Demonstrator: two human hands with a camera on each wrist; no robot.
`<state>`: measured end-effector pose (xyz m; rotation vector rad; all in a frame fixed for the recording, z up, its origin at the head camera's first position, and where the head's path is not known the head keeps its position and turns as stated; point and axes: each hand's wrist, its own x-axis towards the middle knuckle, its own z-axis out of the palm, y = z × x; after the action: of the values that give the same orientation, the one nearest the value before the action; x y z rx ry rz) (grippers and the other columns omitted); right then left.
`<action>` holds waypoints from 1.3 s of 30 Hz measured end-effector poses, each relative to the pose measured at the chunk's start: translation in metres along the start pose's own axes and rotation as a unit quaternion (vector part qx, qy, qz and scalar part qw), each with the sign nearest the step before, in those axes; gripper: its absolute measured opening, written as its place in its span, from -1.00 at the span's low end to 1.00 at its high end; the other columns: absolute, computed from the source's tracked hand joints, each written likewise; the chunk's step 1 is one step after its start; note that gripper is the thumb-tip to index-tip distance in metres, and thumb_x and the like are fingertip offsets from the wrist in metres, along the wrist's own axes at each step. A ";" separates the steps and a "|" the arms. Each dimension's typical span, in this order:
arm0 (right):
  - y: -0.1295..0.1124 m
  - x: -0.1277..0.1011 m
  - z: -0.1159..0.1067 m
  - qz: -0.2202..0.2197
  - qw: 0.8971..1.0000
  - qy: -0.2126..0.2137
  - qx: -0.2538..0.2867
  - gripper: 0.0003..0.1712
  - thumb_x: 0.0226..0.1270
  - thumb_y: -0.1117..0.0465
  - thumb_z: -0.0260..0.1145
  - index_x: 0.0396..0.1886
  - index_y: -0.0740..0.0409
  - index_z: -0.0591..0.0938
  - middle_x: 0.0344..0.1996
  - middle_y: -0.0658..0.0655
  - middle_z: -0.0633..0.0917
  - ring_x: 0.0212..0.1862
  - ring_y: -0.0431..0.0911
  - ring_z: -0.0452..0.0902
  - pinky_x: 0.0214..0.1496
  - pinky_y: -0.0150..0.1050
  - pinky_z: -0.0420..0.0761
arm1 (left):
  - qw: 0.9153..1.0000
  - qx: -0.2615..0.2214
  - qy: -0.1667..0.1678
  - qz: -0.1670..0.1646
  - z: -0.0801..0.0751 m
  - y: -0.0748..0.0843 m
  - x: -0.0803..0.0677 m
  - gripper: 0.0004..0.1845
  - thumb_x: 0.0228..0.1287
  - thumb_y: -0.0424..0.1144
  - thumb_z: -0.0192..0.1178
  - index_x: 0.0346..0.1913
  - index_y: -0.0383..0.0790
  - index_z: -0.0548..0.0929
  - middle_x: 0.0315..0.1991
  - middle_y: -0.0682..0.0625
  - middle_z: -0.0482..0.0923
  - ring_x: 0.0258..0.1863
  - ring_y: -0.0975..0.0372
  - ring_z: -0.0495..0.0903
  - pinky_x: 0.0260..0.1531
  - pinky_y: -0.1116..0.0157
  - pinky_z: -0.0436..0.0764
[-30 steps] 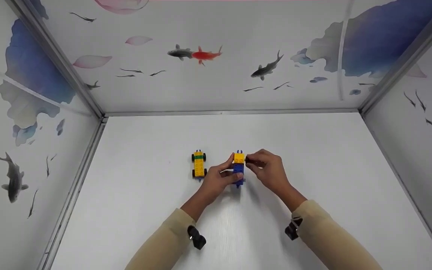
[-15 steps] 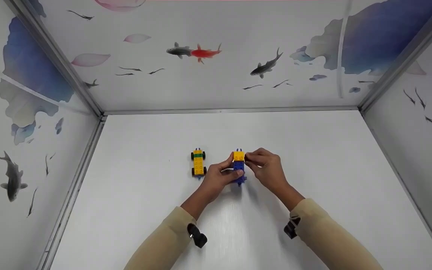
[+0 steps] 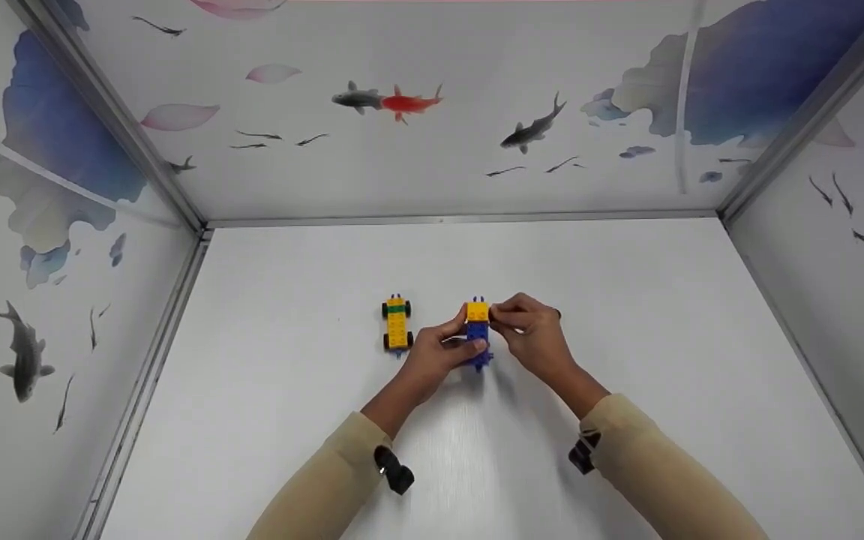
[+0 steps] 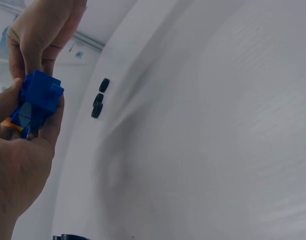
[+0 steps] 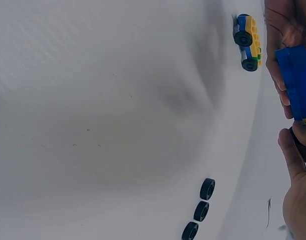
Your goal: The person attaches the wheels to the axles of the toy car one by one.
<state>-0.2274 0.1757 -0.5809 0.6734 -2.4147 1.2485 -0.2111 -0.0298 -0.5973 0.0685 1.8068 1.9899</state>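
Observation:
A small brick model (image 3: 477, 331), yellow at the far end and blue at the near end, is held just above the white table (image 3: 627, 285). My left hand (image 3: 456, 339) grips its blue part (image 4: 38, 97) from the left. My right hand (image 3: 505, 319) pinches a small black wheel against the right side of the yellow end; the wheel is mostly hidden by the fingers. In the right wrist view the blue part (image 5: 298, 80) shows between both hands.
A finished yellow car (image 3: 397, 325) with black wheels and a green brick stands just left of my hands, also in the right wrist view (image 5: 248, 42). Three loose black wheels (image 4: 99, 98) lie in a row on the table by the right hand (image 5: 200, 210). Walls enclose three sides.
My right hand has moved left with the black wheel, from a small gap beside the model to touching its yellow end. The left hand has kept its hold.

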 end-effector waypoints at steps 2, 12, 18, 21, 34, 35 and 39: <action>0.001 0.000 0.000 -0.004 1.000 0.000 -0.005 -0.71 0.18 0.45 0.48 -0.08 0.22 0.79 -0.21 0.09 0.72 -0.11 -0.08 0.75 -0.07 -0.33 0.76 | 1.000 -0.001 0.001 0.002 0.000 0.001 0.000 -0.12 0.16 0.00 0.45 0.50 0.38 0.23 0.32 0.01 0.52 0.28 0.14 0.59 0.24 0.19 0.63; 0.004 0.002 -0.003 -0.006 1.000 -0.008 -0.002 -0.71 0.20 0.43 0.47 -0.06 0.19 0.79 -0.18 0.09 0.71 -0.08 -0.08 0.75 -0.05 -0.38 0.74 | 1.000 0.006 0.012 0.014 0.003 -0.001 0.000 -0.13 0.19 0.01 0.44 0.50 0.42 0.21 0.36 0.00 0.50 0.26 0.13 0.61 0.23 0.19 0.64; 0.005 0.001 -0.005 0.022 1.000 -0.016 0.010 -0.67 0.24 0.40 0.45 0.01 0.14 0.78 -0.12 0.05 0.72 -0.03 -0.10 0.74 -0.01 -0.34 0.74 | 0.999 0.000 0.013 0.031 0.006 -0.001 0.000 -0.14 0.23 -0.05 0.44 0.53 0.37 0.24 0.34 -0.07 0.50 0.23 0.09 0.63 0.15 0.17 0.69; 0.005 0.000 -0.006 0.037 0.999 -0.026 0.016 -0.65 0.26 0.39 0.44 0.04 0.10 0.78 -0.09 0.03 0.72 0.01 -0.11 0.74 0.01 -0.32 0.73 | 0.999 0.010 0.020 0.035 0.006 0.000 0.001 -0.11 0.21 -0.06 0.45 0.53 0.42 0.23 0.32 -0.07 0.50 0.20 0.10 0.64 0.12 0.17 0.71; 0.029 -0.001 -0.031 0.093 0.986 -0.112 -0.083 -0.46 0.24 0.30 0.50 0.24 0.02 0.66 0.11 0.08 0.66 -0.01 0.11 0.72 0.13 0.00 0.73 | 0.999 0.021 0.026 0.039 0.001 0.007 0.000 -0.11 0.19 -0.09 0.46 0.42 0.71 0.24 0.30 -0.07 0.47 0.19 0.07 0.65 0.10 0.14 0.72; 0.032 -0.002 -0.034 0.100 0.984 -0.113 -0.095 -0.46 0.24 0.30 0.51 0.24 0.04 0.66 0.12 0.09 0.66 0.01 0.10 0.71 0.13 0.00 0.73 | 0.999 0.022 0.025 0.040 0.000 0.008 -0.001 -0.12 0.20 -0.10 0.46 0.43 0.70 0.24 0.30 -0.07 0.46 0.19 0.07 0.65 0.09 0.13 0.72; 0.045 -0.007 -0.044 0.118 0.979 -0.105 -0.130 -0.46 0.23 0.31 0.51 0.23 0.15 0.65 0.15 0.17 0.66 0.12 0.14 0.65 0.15 0.04 0.69 | 0.998 0.025 0.030 0.039 0.000 0.009 -0.002 -0.13 0.22 -0.15 0.45 0.42 0.71 0.27 0.29 -0.07 0.45 0.19 0.06 0.65 0.06 0.13 0.74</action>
<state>-0.2433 0.2361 -0.5896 0.4719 -2.8366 0.9566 -0.2124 -0.0307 -0.5881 0.0985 1.9198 2.0192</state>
